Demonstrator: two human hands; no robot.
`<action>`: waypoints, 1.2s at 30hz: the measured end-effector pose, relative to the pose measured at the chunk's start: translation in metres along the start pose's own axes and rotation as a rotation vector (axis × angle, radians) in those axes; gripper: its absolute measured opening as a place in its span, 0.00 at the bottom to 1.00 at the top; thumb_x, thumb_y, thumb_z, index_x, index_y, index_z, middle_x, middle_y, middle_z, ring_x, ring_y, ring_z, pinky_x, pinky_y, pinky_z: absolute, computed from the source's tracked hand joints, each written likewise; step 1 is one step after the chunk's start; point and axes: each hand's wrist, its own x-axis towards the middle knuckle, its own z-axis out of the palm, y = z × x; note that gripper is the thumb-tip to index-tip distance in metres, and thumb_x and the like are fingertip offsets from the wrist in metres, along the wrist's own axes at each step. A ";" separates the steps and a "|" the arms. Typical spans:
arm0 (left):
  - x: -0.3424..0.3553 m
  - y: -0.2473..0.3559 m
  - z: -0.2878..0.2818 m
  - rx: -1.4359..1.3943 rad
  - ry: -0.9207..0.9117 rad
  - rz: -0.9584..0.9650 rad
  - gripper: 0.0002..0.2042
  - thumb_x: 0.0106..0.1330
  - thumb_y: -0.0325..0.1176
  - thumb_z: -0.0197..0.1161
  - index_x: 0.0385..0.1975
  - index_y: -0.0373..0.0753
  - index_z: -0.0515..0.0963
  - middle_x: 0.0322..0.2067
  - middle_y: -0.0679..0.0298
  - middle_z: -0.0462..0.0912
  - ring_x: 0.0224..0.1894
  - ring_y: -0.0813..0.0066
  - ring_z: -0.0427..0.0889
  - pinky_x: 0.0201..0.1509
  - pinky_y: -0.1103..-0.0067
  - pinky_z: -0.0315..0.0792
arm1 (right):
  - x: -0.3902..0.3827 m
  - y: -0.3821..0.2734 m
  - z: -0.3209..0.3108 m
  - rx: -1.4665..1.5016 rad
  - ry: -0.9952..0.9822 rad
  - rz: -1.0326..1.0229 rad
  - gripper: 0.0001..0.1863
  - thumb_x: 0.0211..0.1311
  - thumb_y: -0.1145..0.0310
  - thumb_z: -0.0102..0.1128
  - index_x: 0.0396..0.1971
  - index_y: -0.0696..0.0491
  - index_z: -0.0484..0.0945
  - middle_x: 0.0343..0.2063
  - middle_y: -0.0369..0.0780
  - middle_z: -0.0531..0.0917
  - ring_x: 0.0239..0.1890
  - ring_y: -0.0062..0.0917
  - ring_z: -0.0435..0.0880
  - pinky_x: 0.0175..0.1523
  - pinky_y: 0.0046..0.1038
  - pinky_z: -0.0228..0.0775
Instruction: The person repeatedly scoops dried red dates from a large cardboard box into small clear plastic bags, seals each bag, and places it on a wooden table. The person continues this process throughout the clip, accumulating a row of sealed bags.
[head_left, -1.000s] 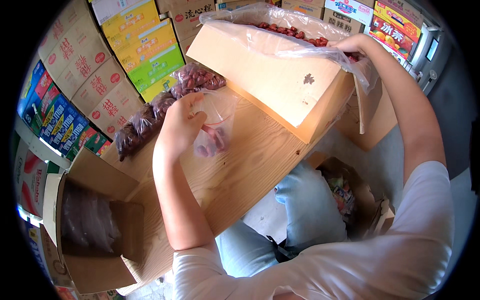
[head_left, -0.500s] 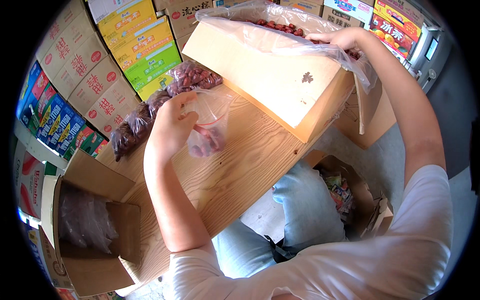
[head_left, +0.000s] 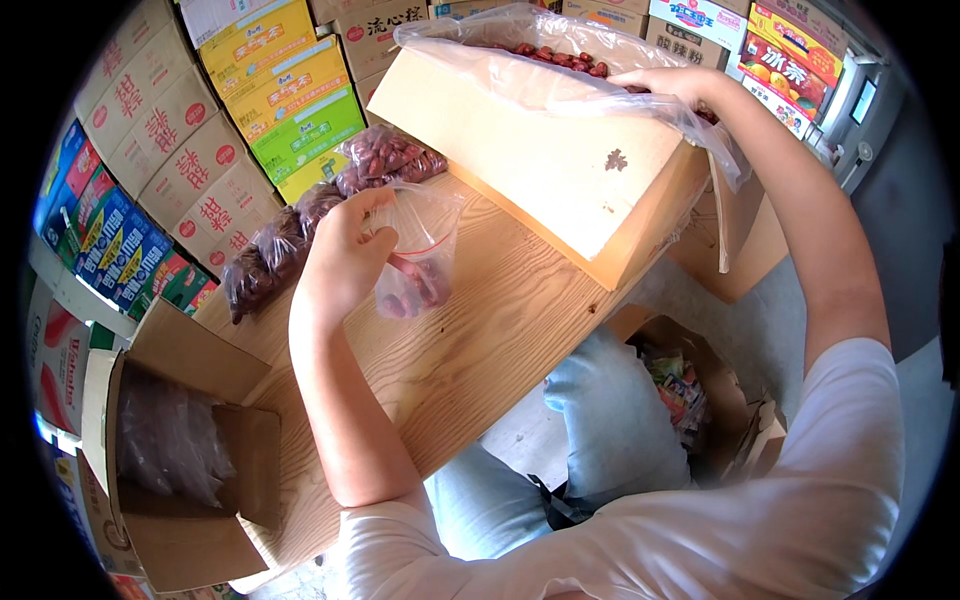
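Observation:
My left hand pinches the rim of a clear zip bag with a red strip and some red dates low inside. Beyond it, several filled bags of dates lie in a row along the table's far side. My right hand reaches over the near wall of a large cardboard box lined with clear plastic, into the loose red dates. Its fingertips are down among dates and plastic, so I cannot tell what they hold.
The wooden table has an open carton of clear bags at its left end. Stacked cartons line the back and left. Below the table at right, another open box holds colourful wrappers beside my legs.
My left hand and the zip bag have shifted slightly left since a second ago. My right hand has moved left along the dates, further into the box.

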 end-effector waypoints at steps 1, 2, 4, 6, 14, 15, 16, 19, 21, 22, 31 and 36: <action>0.000 0.001 0.000 0.003 -0.002 -0.006 0.22 0.57 0.20 0.50 0.54 0.21 0.69 0.34 0.49 0.82 0.27 0.69 0.87 0.27 0.82 0.71 | -0.003 -0.002 0.001 0.019 0.027 0.001 0.39 0.52 0.79 0.58 0.67 0.44 0.61 0.61 0.42 0.70 0.59 0.30 0.70 0.60 0.28 0.64; 0.000 0.000 0.000 0.010 -0.007 -0.008 0.22 0.57 0.20 0.51 0.54 0.21 0.69 0.34 0.49 0.82 0.27 0.69 0.87 0.27 0.81 0.72 | -0.005 -0.004 0.002 0.034 0.039 -0.018 0.36 0.53 0.79 0.58 0.65 0.44 0.63 0.60 0.42 0.71 0.58 0.30 0.71 0.59 0.28 0.65; 0.002 0.000 0.003 0.020 -0.023 -0.004 0.22 0.57 0.20 0.51 0.54 0.21 0.69 0.35 0.49 0.82 0.27 0.69 0.87 0.28 0.81 0.72 | -0.013 -0.008 0.002 0.062 0.064 -0.047 0.31 0.54 0.78 0.57 0.61 0.46 0.66 0.58 0.41 0.72 0.55 0.30 0.72 0.58 0.29 0.65; -0.001 -0.001 0.002 0.012 -0.008 0.008 0.22 0.57 0.20 0.51 0.54 0.22 0.69 0.35 0.48 0.82 0.27 0.69 0.87 0.28 0.81 0.72 | -0.024 -0.036 -0.001 0.026 0.042 0.018 0.30 0.60 0.73 0.55 0.64 0.45 0.64 0.63 0.42 0.68 0.63 0.30 0.67 0.65 0.29 0.59; 0.000 0.008 0.002 0.043 -0.055 -0.046 0.23 0.59 0.17 0.46 0.57 0.23 0.66 0.48 0.52 0.77 0.27 0.73 0.83 0.34 0.81 0.74 | -0.006 -0.001 0.008 0.149 0.195 -0.096 0.20 0.61 0.71 0.58 0.54 0.48 0.70 0.53 0.40 0.74 0.52 0.27 0.71 0.58 0.27 0.63; 0.000 0.007 0.003 0.034 -0.057 -0.049 0.23 0.59 0.17 0.47 0.57 0.24 0.67 0.49 0.52 0.77 0.27 0.72 0.83 0.34 0.81 0.74 | -0.004 0.005 0.011 0.153 0.225 -0.118 0.20 0.59 0.71 0.59 0.52 0.49 0.70 0.51 0.39 0.75 0.50 0.26 0.71 0.57 0.27 0.63; -0.001 0.007 0.003 0.026 -0.055 -0.055 0.23 0.59 0.17 0.47 0.57 0.24 0.67 0.49 0.52 0.77 0.27 0.72 0.83 0.34 0.81 0.74 | -0.003 0.002 0.010 0.158 0.252 -0.145 0.20 0.58 0.71 0.61 0.51 0.49 0.70 0.49 0.39 0.75 0.48 0.25 0.71 0.55 0.26 0.64; -0.005 0.015 0.004 0.022 -0.048 -0.062 0.23 0.59 0.17 0.47 0.57 0.24 0.67 0.51 0.52 0.76 0.28 0.71 0.84 0.34 0.80 0.75 | -0.009 -0.006 0.010 0.216 0.267 -0.081 0.22 0.55 0.69 0.65 0.51 0.49 0.70 0.48 0.38 0.77 0.48 0.25 0.71 0.55 0.26 0.64; -0.006 0.015 0.002 0.022 -0.045 -0.070 0.23 0.58 0.16 0.48 0.56 0.24 0.68 0.52 0.52 0.75 0.28 0.70 0.84 0.34 0.80 0.74 | -0.010 -0.015 0.008 0.293 0.282 -0.023 0.26 0.52 0.67 0.68 0.53 0.50 0.71 0.48 0.38 0.78 0.49 0.24 0.73 0.56 0.26 0.65; -0.006 0.016 0.002 0.017 -0.050 -0.069 0.22 0.58 0.16 0.48 0.56 0.24 0.68 0.52 0.52 0.75 0.28 0.70 0.84 0.34 0.80 0.74 | -0.016 -0.018 0.008 0.332 0.307 0.012 0.27 0.51 0.67 0.68 0.53 0.50 0.71 0.48 0.38 0.78 0.49 0.24 0.73 0.55 0.26 0.65; -0.005 0.017 0.000 0.054 -0.053 -0.062 0.23 0.58 0.16 0.48 0.56 0.24 0.68 0.53 0.52 0.75 0.29 0.70 0.85 0.35 0.81 0.74 | -0.017 -0.019 0.006 0.545 0.402 0.222 0.34 0.46 0.68 0.69 0.57 0.53 0.70 0.49 0.44 0.78 0.48 0.24 0.75 0.53 0.24 0.67; -0.005 0.016 0.001 0.040 -0.055 -0.058 0.22 0.58 0.17 0.48 0.56 0.23 0.68 0.52 0.52 0.75 0.29 0.70 0.85 0.35 0.81 0.75 | -0.013 -0.011 0.011 0.605 0.459 0.259 0.32 0.46 0.70 0.67 0.56 0.57 0.70 0.47 0.44 0.78 0.48 0.25 0.76 0.52 0.24 0.68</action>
